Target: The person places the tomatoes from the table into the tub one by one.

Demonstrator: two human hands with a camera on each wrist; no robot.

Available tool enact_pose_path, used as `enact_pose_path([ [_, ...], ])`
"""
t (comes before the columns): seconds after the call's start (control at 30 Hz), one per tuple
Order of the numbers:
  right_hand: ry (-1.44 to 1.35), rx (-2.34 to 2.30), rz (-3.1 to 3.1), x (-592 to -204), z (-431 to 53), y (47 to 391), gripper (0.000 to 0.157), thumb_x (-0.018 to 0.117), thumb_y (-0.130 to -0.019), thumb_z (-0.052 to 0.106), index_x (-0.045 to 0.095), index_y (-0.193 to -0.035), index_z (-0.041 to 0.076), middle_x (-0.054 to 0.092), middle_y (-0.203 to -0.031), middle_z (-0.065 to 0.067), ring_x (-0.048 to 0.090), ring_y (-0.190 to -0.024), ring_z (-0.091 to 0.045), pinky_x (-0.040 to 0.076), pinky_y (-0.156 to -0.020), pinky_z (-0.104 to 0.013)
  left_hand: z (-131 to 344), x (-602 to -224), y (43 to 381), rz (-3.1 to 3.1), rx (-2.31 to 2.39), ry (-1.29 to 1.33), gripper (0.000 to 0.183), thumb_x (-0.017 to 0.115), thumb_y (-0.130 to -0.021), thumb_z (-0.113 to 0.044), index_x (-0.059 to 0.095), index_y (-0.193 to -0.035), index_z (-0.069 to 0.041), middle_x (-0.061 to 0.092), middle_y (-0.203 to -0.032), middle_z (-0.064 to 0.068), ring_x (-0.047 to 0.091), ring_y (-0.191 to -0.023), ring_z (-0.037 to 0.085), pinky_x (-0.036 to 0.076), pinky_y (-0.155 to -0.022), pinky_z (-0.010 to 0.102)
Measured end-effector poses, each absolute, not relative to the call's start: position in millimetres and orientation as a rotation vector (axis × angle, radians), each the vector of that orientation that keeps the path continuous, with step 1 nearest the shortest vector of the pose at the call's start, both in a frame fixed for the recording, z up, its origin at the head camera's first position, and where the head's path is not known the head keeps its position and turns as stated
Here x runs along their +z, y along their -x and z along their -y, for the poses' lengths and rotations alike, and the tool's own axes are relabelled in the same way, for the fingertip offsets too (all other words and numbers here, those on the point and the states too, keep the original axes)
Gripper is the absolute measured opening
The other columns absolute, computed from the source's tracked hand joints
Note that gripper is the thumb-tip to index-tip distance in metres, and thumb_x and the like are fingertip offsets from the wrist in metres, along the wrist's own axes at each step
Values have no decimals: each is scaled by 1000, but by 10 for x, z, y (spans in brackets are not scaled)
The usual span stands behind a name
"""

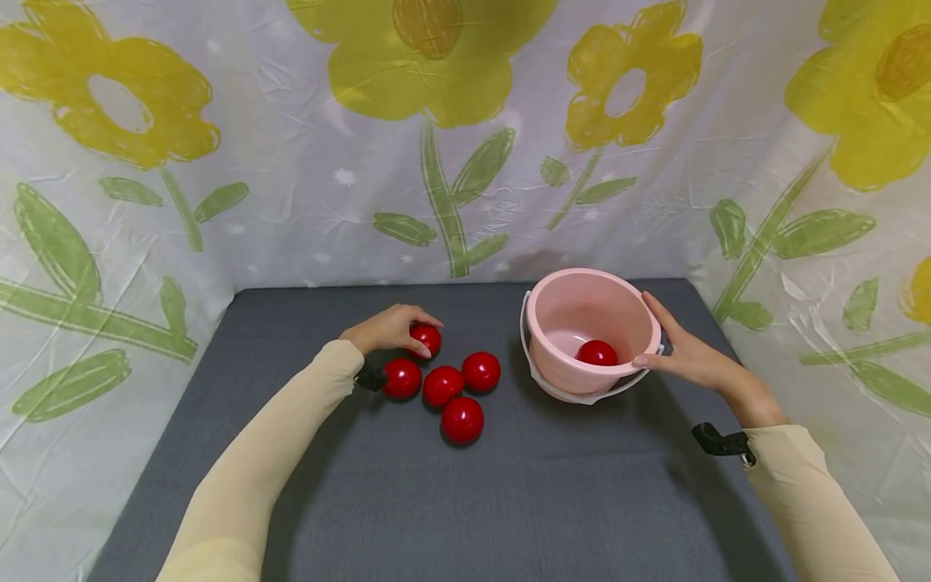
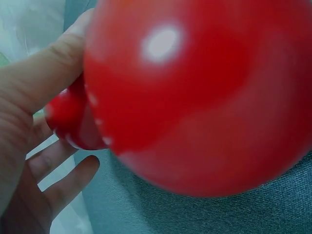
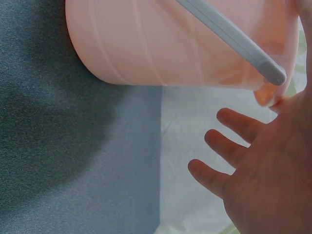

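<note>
My left hand (image 1: 385,329) reaches over a shiny red ball (image 1: 425,340), its thumb on the near side and its fingers over the far side. In the left wrist view this ball (image 2: 73,117) shows between thumb and fingers, partly hidden by a nearer red ball (image 2: 195,97) that fills much of the picture. My right hand (image 1: 687,356) holds the rim of a pink bucket (image 1: 575,368) on its right side with thumb and index finger. The other fingers (image 3: 241,124) spread out below the rim in the right wrist view. One red ball (image 1: 598,352) lies inside the bucket.
Several more red balls (image 1: 461,420) sit clustered beside my left hand on the dark grey table (image 1: 509,509). The bucket's white handle (image 3: 234,41) hangs down around its front. A flower-printed curtain (image 1: 291,202) stands behind the table and at both sides.
</note>
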State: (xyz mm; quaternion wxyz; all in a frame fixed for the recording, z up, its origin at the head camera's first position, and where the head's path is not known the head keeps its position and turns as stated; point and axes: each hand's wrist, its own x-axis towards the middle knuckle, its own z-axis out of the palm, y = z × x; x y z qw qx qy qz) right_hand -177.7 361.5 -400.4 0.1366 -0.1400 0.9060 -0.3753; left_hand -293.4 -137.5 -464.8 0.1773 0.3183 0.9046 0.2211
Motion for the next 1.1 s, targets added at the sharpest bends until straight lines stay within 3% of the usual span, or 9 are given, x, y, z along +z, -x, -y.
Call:
enact_pose_path([
  [0.47, 396, -1087, -2623, -3998, -3610, 1768, 111, 72, -86, 26, -13, -158, 30, -4, -168, -14, 6, -150, -48, 22, -107, -79, 1360, -4658, 2930, -2556, 621, -900, 57, 82, -82, -27, 63, -134, -14, 64, -134, 11, 58, -124, 28, 50, -105, 43],
  [0.77, 391, -1102, -2610, -3994, -3605, 1775, 111, 72, -86, 25, -11, -159, 26, -3, -168, -15, 7, -150, -48, 23, -107, -79, 1356, -4642, 2950, -2571, 588, -902, 57, 82, -82, -27, 63, -134, -15, 64, -135, 9, 58, -126, 28, 49, -106, 43],
  [1.1, 393, -1088, -2615, -3978, -3595, 1766, 111, 72, -87, 26, -12, -159, 27, -4, -168, -16, 7, -150, -48, 22, -107, -79, 1288, -4450, 2970, -2586, 630, -877, 56, 79, -85, -29, 62, -135, -12, 66, -132, 8, 61, -116, 24, 53, -99, 40],
])
